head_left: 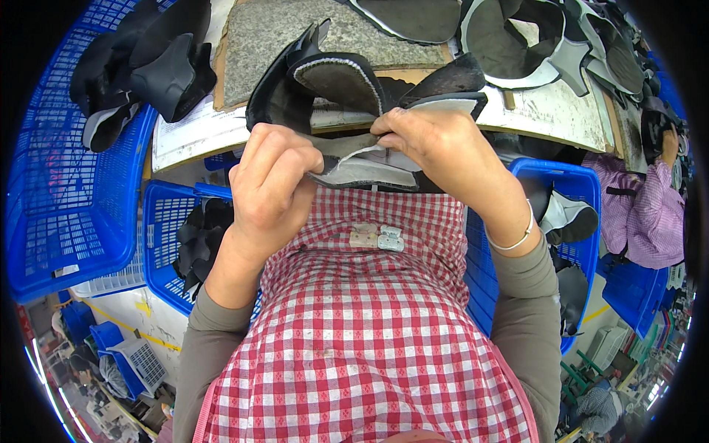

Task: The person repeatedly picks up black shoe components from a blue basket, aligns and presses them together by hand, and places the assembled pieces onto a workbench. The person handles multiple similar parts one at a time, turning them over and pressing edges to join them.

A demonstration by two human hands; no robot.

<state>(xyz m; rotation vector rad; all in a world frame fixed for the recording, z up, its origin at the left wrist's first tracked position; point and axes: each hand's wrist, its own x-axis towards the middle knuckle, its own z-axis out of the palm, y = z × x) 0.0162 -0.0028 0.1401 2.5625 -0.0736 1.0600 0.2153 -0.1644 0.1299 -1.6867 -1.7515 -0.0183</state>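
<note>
A black shoe upper with pale edging sits over the near edge of the table — left hand fingers curled closed on its near side, right hand thumb and fingertips pinched together on its rim. Further left, a blue basket holds dark pieces.

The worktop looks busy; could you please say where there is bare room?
Bare patches: on the grey slab, behind the held black piece, and the strip of white worktop in front of the cut pieces at right. Crowded: back right, where those pieces overlap.
</note>
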